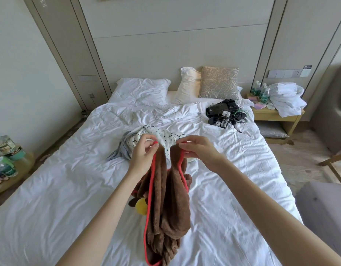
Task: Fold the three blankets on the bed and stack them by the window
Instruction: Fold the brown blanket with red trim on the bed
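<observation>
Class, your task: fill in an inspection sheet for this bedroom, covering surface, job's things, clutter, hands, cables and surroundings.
Surface: bed, rumpled white sheets.
Job's things: brown blanket, red-trimmed, held up unfolded; dotted white blanket crumpled behind it; third cannot be told apart.
Clutter: black devices near the pillows.
Hands: left hand and right hand each pinch the brown blanket's red edge.
Cables: tangled cables among the devices.
Surroundings: nightstand with bottles and white linen; window: nothing seen.

Hanging blanket (165, 198) over the near bed (70, 189), held by left grip (142, 150) and right grip (198, 150), heaped blanket (165, 136) on the bed just behind them, pillow (141, 89) and cushion (218, 82) at the head, cable pile (222, 112) on the bed's far right, nightstand (277, 117) with bottles (261, 92) right of the bed
</observation>
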Tool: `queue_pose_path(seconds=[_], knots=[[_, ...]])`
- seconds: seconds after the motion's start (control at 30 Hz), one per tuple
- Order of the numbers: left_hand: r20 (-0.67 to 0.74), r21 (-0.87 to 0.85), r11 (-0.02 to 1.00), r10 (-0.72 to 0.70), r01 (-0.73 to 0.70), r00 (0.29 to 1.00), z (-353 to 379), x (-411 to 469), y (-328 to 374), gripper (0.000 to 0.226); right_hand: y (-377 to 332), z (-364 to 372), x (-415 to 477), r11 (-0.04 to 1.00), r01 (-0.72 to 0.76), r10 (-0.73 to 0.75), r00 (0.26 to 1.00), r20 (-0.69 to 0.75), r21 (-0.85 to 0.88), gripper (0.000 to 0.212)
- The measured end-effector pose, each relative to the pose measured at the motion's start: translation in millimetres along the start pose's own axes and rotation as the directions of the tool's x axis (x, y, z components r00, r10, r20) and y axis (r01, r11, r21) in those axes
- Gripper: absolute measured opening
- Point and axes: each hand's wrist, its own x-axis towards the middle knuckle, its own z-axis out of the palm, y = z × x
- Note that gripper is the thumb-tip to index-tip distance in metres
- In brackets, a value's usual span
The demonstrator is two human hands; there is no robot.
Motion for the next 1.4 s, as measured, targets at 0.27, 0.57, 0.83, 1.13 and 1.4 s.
queue_pose_path(seconds=[0.27,0.57,0.83,1.13,1.4], knots=[[0.037,-0.048,0.998,-0.048,0.050,0.998,-5,-18,9,0.009,-12,27,8,0.921,0.136,-0.146,0.989,0.000,-0.366,0.017],[0.018,-0.079,0.993,-0.087,0.088,0.996,10,-29,16,0.032,-17,37,18,0.656,0.186,-0.293,0.956,-0.020,-0.731,0.009],[0.149,0.025,0.999,0.031,-0.035,0.988,-8,-21,27,0.029,-21,23,22,0.921,0.076,0.085,0.917,0.389,-0.381,0.040],[0.038,0.129,0.975,0.178,-0.181,0.983,-53,11,69,0.027,-64,40,38,0.794,0.247,-0.084,0.949,0.302,-0.555,0.029],[-0.280,0.143,0.957,0.285,-0.254,0.917,-81,70,120,0.018,-167,82,54,0.719,0.513,-0.476,0.855,0.207,-0.469,0.041]])
